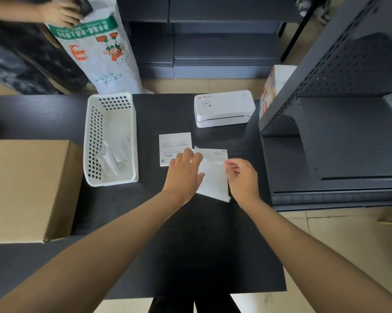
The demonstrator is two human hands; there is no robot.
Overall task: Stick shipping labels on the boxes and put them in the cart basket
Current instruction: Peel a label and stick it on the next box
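Two hands: both on one label sheet at table centre.
Left hand (183,171): fingers lay fairly straight on the left edge of the label sheet (213,177), pressing it down.
Right hand (242,177): thumb and forefinger pinched the sheet's right edge near its far corner.
Label sheet: white, tilted, flat on the black table (190,245); its far end overlapped the near right corner of the printed label (174,145).
Printed label: flat on the table, just left of and beyond the sheet, barcode at its near left.
Label printer (224,108): white, far right of the labels.
White basket (110,138): left of the labels, crumpled backing paper inside.
Cardboard box (30,188): near left, on the table, closed, well apart from both hands.
Other person's hand (59,12): far left, gripping a white printed bag (100,53).
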